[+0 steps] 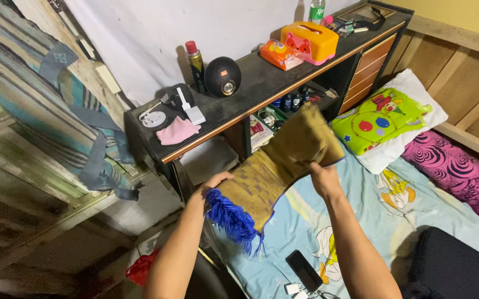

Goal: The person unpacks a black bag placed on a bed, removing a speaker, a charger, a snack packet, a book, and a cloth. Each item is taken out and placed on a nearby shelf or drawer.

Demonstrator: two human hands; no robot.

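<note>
I hold a folded mustard-yellow cloth (283,160) with a blue fringe (232,218) up above the bed. My left hand (213,181) grips its near end just above the fringe. My right hand (323,178) pinches the cloth's lower edge near the middle. The far end of the cloth rises toward the dark desk (250,88). The fringe hangs down over the bed's corner.
The desk carries a spray can (196,65), a round black speaker (223,76), a pink cloth (177,132), an orange tissue box (309,40) and a green bottle (317,10). On the cartoon-print bedsheet (372,210) lie a black phone (303,269), a green pillow (386,120) and a pink-patterned pillow (461,177).
</note>
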